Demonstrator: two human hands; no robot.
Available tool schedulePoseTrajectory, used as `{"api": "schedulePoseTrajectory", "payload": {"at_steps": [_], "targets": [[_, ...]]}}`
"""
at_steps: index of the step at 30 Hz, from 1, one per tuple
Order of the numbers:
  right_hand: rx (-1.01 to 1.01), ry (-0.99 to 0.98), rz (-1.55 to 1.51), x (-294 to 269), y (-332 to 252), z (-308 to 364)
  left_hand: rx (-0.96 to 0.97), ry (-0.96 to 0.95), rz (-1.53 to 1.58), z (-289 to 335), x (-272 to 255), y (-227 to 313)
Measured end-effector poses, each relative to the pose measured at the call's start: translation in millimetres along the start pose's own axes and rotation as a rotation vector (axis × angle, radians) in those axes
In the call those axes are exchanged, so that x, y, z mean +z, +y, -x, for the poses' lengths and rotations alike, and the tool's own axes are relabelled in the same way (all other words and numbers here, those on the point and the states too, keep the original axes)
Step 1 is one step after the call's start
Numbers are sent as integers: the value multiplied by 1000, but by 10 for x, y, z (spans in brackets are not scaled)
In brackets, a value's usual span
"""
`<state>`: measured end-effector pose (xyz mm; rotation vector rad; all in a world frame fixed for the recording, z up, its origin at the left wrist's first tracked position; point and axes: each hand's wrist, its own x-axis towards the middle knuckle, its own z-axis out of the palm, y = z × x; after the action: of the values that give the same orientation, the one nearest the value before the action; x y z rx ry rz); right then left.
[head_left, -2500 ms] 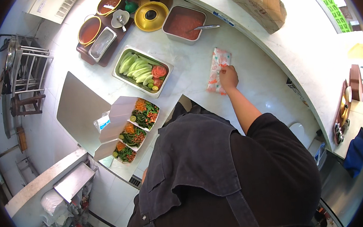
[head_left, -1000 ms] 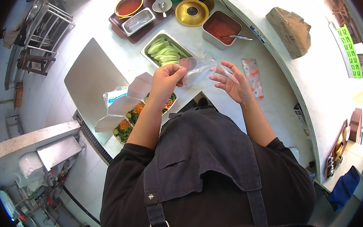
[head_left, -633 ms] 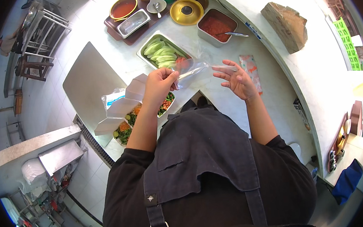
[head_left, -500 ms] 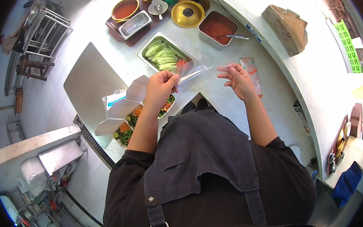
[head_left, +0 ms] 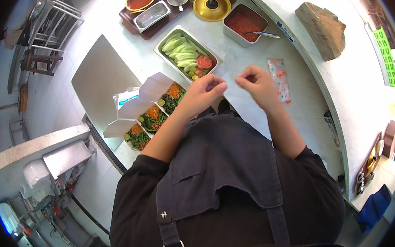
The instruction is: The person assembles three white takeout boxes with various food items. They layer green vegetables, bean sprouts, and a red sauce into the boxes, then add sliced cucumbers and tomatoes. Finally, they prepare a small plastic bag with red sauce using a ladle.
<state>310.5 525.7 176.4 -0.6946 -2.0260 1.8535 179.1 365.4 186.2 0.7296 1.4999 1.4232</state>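
Observation:
My left hand (head_left: 206, 93) is raised over the counter's near edge, thumb and fingers pinched together. Facing it a short gap away, my right hand (head_left: 256, 86) also has its fingertips curled together. What either pinch holds, if anything, I cannot make out. Just beyond my left hand lies a metal tray (head_left: 158, 50) of sliced cucumber, tomato and small limes. Beside my right hand is a flat clear packet with orange-red print (head_left: 279, 81). Left of my left forearm stand three takeaway boxes with raised white lids (head_left: 133, 108), holding greens, shredded orange topping and lime halves.
A deep metal pan of red sauce (head_left: 244, 23) with a spoon sits farther right. Behind are a brown tray (head_left: 129, 23) with a metal dish and sauce pot, and a golden lid (head_left: 212, 6). A brown paper package (head_left: 321, 30) rests on the right-hand ledge.
The clear plastic and pale strip by my left hand are no longer visible. My right hand's spread fingers have curled in. My left hand has moved right, uncovering more of the boxes.

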Motion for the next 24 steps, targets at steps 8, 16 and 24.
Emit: {"api": "schedulePoseTrajectory", "payload": {"at_steps": [8, 16, 24], "targets": [[114, 91, -154, 284, 40, -43, -62, 31, -139, -21, -157, -258], [-199, 211, 361, 642, -14, -6, 530, 399, -926, -56, -43, -136], [100, 193, 215, 587, 258, -155, -37, 284, 556, -138, -25, -432]]}}
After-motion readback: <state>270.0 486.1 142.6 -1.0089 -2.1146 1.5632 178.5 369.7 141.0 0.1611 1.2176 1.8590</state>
